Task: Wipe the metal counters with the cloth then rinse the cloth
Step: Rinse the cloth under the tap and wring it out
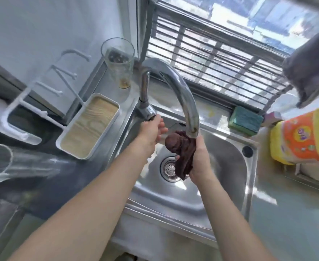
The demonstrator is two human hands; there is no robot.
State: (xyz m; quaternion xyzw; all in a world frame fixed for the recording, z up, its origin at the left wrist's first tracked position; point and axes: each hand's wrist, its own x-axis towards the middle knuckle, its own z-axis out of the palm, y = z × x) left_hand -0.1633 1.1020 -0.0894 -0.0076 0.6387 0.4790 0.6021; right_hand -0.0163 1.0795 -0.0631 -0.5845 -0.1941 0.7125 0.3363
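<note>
a: where's the dark maroon cloth point(183, 153) now?

b: bunched in the right hand point(200, 162), fingers curled round it, held over the stainless steel sink basin point(220, 166) right under the mouth of the curved chrome tap spout point(181, 91). it hangs above the round drain strainer point(169, 168).

a: and the left hand point(151, 132)?

b: up at the tap's handle point(147, 112), at the base on the left. the palm touches it, the fingers look fairly straight; i can't tell if they really grip it.

a: water running?

b: i see no stream, so i judge the tap is about to be opened.

a: how to do it well?

b: open the tap gently so it doesn't splash toward the green sponge point(245, 120) on the far ledge or the yellow packet point(301, 138) at the right. keep the cloth low under the spout, loosen the wad so water gets through, then squeeze over the drain.
</note>
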